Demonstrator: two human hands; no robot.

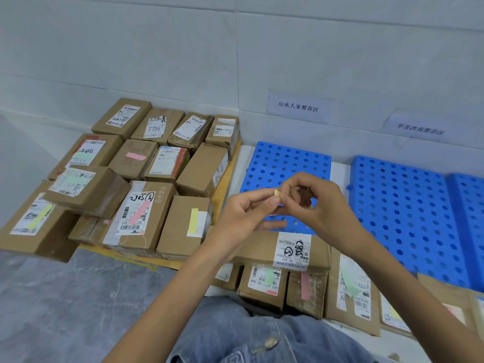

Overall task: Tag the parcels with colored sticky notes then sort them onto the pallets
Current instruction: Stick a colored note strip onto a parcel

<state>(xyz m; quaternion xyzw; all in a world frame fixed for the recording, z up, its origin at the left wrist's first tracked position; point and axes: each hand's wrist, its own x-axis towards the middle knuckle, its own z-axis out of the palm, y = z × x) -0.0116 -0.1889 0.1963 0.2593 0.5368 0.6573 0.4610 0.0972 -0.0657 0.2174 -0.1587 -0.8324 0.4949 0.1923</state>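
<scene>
My left hand (246, 210) and my right hand (311, 203) meet in the air over a blue perforated pallet (285, 163). Both pinch a small yellowish sticky note (277, 193) between their fingertips. Right below the hands lies a brown parcel (262, 247) with a white label and black scrawl, no coloured note visible on it. To the left, several brown parcels (136, 179) are packed together on the floor, many bearing pink, green or yellow notes.
A second blue pallet (403, 210) lies to the right. Two paper signs (298, 106) hang on the white wall behind the pallets. More tagged parcels (351, 289) sit near my knees. Grey floor (65, 310) spreads at lower left.
</scene>
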